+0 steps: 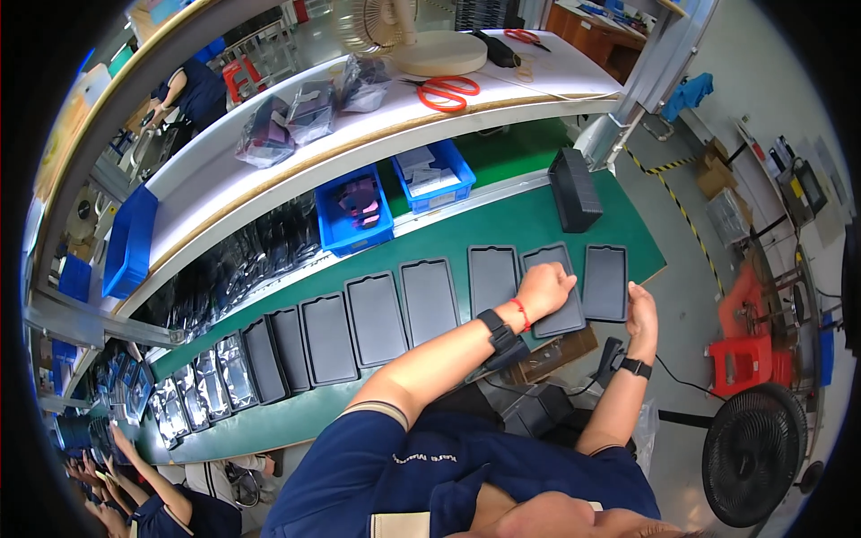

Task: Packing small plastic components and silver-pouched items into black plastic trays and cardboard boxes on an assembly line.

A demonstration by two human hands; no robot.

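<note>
My left hand [543,290] is above a shallow black tray [567,316] near the right end of a row. Its fingers are curled in, and whatever they may hold is hidden. My right hand [640,316] stands beside the lower right edge of the last black tray [605,282], fingers stretched upward; whether they touch the edge I cannot tell. Just left of my left hand lies another black tray [491,273]. More empty-looking black trays [375,309] continue leftward, ending in trays with shiny clear contents [236,372].
A stack of black trays [575,190] stands at the green table's [632,220] far right. Blue bins [354,211] sit under the white shelf, which carries red-handled scissors [446,92] and bagged parts [312,109]. A black fan [755,455] is at lower right. Other people work at left.
</note>
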